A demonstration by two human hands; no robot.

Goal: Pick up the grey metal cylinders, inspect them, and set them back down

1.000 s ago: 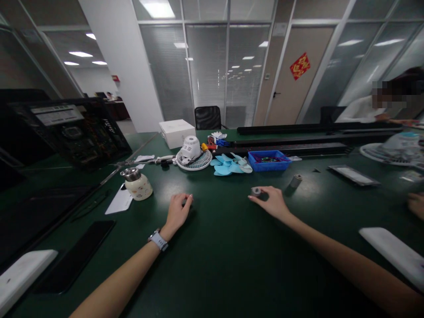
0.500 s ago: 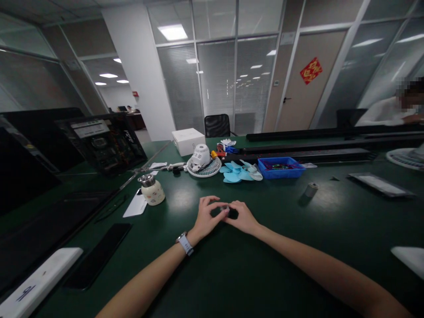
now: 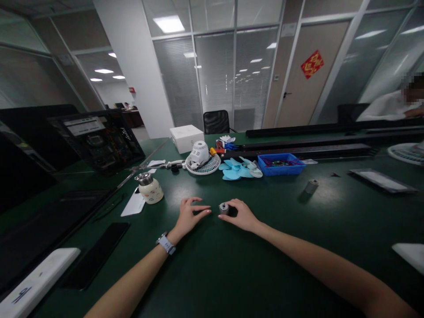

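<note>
A small grey metal cylinder (image 3: 224, 208), which looks like a little motor, stands upright on the dark green table. My right hand (image 3: 243, 215) grips its side between thumb and fingers. To its left, my left hand (image 3: 191, 215) is apart from it, thumb and fingers spread with nothing between them; a watch sits on that wrist. A second grey metal cylinder (image 3: 312, 186) stands farther right on the table, touched by neither hand.
Behind the hands lie light-blue fan blades (image 3: 236, 169), a white fan part (image 3: 199, 154) and a blue tray (image 3: 281, 164) of wires. A cream bottle (image 3: 150, 190) stands left, near a black phone-like slab (image 3: 97, 255). A person (image 3: 386, 107) sits at the far right.
My left hand has let go of the metal cylinder and moved left. My right hand stays on it, and its top now shows. The view has tilted slightly.
</note>
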